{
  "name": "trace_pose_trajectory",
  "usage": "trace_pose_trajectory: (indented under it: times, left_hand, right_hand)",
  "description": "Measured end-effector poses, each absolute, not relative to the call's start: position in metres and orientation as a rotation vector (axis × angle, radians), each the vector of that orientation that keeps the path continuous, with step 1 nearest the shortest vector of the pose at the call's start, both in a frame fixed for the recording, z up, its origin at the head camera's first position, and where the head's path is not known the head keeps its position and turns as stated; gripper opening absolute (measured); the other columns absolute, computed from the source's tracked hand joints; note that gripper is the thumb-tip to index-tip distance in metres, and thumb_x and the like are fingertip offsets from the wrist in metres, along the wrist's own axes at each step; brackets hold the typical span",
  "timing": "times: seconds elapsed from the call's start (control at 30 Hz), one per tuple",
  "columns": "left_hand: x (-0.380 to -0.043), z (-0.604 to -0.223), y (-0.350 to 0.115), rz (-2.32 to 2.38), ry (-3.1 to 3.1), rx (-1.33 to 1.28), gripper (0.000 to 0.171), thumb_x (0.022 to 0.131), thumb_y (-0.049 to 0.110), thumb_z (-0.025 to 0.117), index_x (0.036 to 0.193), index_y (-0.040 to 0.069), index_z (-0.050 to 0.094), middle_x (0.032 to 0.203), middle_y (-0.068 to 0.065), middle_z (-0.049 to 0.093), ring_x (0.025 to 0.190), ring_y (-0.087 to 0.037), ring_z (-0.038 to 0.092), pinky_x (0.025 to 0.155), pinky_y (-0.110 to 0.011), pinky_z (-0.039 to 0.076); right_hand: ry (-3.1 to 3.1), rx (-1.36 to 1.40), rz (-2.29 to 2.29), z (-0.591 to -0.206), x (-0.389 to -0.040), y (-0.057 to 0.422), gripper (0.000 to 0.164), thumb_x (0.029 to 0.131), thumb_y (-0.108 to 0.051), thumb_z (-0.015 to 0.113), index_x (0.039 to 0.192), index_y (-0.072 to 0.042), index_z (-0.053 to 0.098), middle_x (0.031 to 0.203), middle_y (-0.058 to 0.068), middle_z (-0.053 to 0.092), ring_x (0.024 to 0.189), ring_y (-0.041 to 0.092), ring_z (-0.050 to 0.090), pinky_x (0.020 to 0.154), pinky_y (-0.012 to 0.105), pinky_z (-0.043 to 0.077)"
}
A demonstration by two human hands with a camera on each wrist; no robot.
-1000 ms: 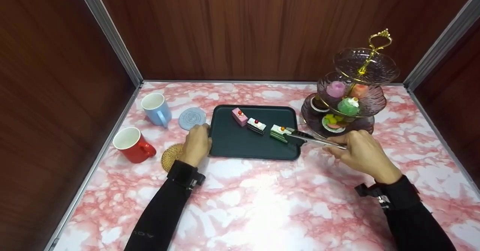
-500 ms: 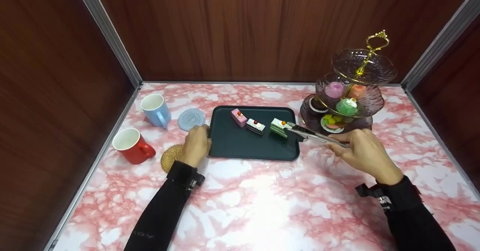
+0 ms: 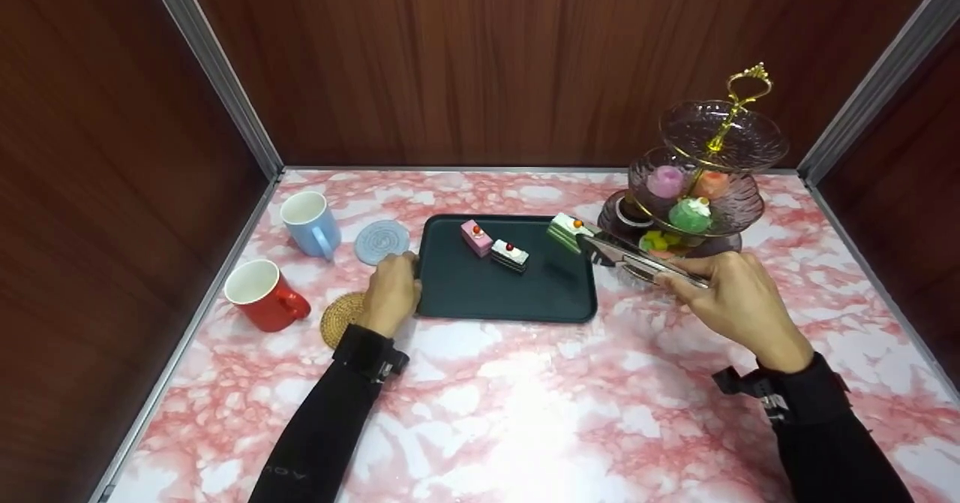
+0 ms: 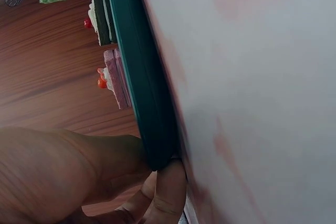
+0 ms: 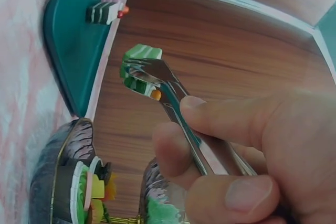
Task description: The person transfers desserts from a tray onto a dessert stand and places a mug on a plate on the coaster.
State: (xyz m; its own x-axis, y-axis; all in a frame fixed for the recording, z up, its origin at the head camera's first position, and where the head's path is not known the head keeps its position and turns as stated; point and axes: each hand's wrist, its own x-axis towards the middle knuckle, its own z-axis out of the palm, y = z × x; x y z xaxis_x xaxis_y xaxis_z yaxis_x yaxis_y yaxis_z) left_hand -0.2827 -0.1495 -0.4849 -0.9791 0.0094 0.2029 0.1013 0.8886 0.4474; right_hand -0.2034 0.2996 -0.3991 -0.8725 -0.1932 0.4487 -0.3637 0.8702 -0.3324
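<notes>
My left hand (image 3: 391, 295) pinches the left rim of the dark green tray (image 3: 480, 300); in the left wrist view a fingertip lies under its edge. My right hand (image 3: 739, 300) holds metal tongs (image 3: 637, 259), whose tips grip a green and white cake slice (image 3: 564, 231) topped with an orange ball. In the right wrist view the green slice (image 5: 139, 59) hangs apart from the tray. A pink cake slice (image 3: 475, 240) and a dark layered cake slice with white top (image 3: 510, 256) rest on the tray near its middle.
A three-tier stand (image 3: 757, 210) with gold rim and handle holds several small cakes at the right. Left of the tray are a blue mug (image 3: 309, 227), a red mug (image 3: 266, 304), a grey-blue coaster (image 3: 381, 242) and a woven coaster (image 3: 341, 321). Wooden walls enclose the table.
The tongs have lifted the green cake slice off the tray, up and slightly right toward the tray's back right corner. My left hand keeps its hold on the tray.
</notes>
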Motion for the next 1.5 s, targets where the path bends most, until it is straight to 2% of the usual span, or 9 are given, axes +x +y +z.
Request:
trace_pose_trajectory:
  times: [0.13, 0.27, 0.37, 0.5, 0.73, 0.93, 1.1, 1.33, 1.5]
  left_hand:
    - [-0.283, -0.485, -0.149, -0.698, -2.86, -0.1, 0.031, 0.076, 0.005, 0.066, 0.106, 0.007, 0.064, 0.095, -0.017, 0.062, 0.088, -0.033, 0.062, 0.075, -0.046, 0.051]
    - [-0.284, -0.486, -0.149, -0.703, -2.861, -0.103, 0.03, 0.076, 0.005, 0.066, 0.105, 0.007, 0.064, 0.096, -0.016, 0.062, 0.09, -0.033, 0.062, 0.077, -0.046, 0.051]
    - [-0.284, -0.487, -0.149, -0.705, -2.852, -0.105, 0.029, 0.076, 0.005, 0.066, 0.105, 0.007, 0.064, 0.095, -0.016, 0.062, 0.089, -0.033, 0.062, 0.076, -0.046, 0.051]
    - [-0.285, -0.486, -0.149, -0.703, -2.84, -0.116, 0.029, 0.075, 0.004, 0.066, 0.104, 0.007, 0.064, 0.094, -0.016, 0.062, 0.088, -0.033, 0.061, 0.075, -0.046, 0.051]
    - [-0.285, -0.485, -0.15, -0.683, -2.85, -0.121, 0.031, 0.076, 0.005, 0.064, 0.107, 0.007, 0.063, 0.096, -0.017, 0.062, 0.09, -0.034, 0.061, 0.077, -0.046, 0.051]
    - [-0.284, -0.486, -0.15, -0.689, -2.864, -0.112, 0.032, 0.077, 0.006, 0.064, 0.109, 0.007, 0.063, 0.098, -0.017, 0.061, 0.091, -0.033, 0.061, 0.078, -0.046, 0.051]
    - [-0.284, -0.486, -0.15, -0.703, -2.863, -0.112, 0.031, 0.077, 0.005, 0.064, 0.108, 0.007, 0.063, 0.098, -0.017, 0.061, 0.09, -0.033, 0.061, 0.078, -0.046, 0.05]
    - [-0.284, -0.486, -0.15, -0.719, -2.847, -0.109, 0.027, 0.076, 0.005, 0.064, 0.103, 0.006, 0.064, 0.095, -0.016, 0.061, 0.089, -0.033, 0.061, 0.078, -0.047, 0.051]
    - [-0.283, -0.487, -0.15, -0.715, -2.848, -0.102, 0.026, 0.076, 0.005, 0.065, 0.102, 0.006, 0.063, 0.093, -0.016, 0.06, 0.087, -0.033, 0.061, 0.075, -0.047, 0.051]
  right_hand:
    - [-2.627, 0.355, 0.604, -0.394, -0.201, 0.299, 0.028, 0.078, -0.047, 0.067, 0.104, -0.036, 0.069, 0.067, -0.01, 0.068, 0.038, 0.001, 0.028, 0.038, 0.024, 0.024]
    - [-2.57, 0.312, 0.636, -0.386, -0.198, 0.298, 0.03, 0.076, -0.048, 0.07, 0.101, -0.03, 0.072, 0.077, -0.004, 0.072, 0.047, 0.005, 0.049, 0.044, 0.021, 0.031]
    - [-2.526, 0.292, 0.654, -0.379, -0.197, 0.298, 0.031, 0.075, -0.047, 0.071, 0.099, -0.027, 0.073, 0.082, -0.001, 0.073, 0.047, 0.005, 0.051, 0.043, 0.02, 0.03]
    - [-2.489, 0.267, 0.674, -0.373, -0.195, 0.298, 0.031, 0.073, -0.05, 0.071, 0.098, -0.031, 0.073, 0.075, -0.006, 0.072, 0.038, 0.001, 0.033, 0.037, 0.023, 0.022]
    - [-2.442, 0.225, 0.663, -0.355, -0.194, 0.296, 0.028, 0.075, -0.046, 0.071, 0.1, -0.034, 0.072, 0.071, -0.011, 0.069, 0.042, 0.005, 0.037, 0.038, 0.023, 0.022]
    - [-2.395, 0.21, 0.612, -0.336, -0.193, 0.294, 0.031, 0.076, -0.046, 0.07, 0.104, -0.033, 0.071, 0.067, -0.007, 0.069, 0.04, 0.004, 0.025, 0.041, 0.024, 0.017]
    - [-2.344, 0.192, 0.572, -0.323, -0.193, 0.293, 0.029, 0.076, -0.046, 0.07, 0.101, -0.032, 0.071, 0.052, -0.006, 0.058, 0.042, 0.004, 0.019, 0.045, 0.025, 0.015]
    - [-2.289, 0.105, 0.639, -0.309, -0.196, 0.295, 0.031, 0.073, -0.047, 0.072, 0.102, -0.036, 0.07, 0.078, 0.001, 0.072, 0.044, 0.005, 0.031, 0.047, 0.023, 0.021]
    - [-2.27, 0.023, 0.676, -0.301, -0.198, 0.301, 0.034, 0.07, -0.048, 0.074, 0.101, -0.035, 0.068, 0.089, 0.002, 0.073, 0.058, -0.017, 0.047, 0.051, 0.018, 0.028]
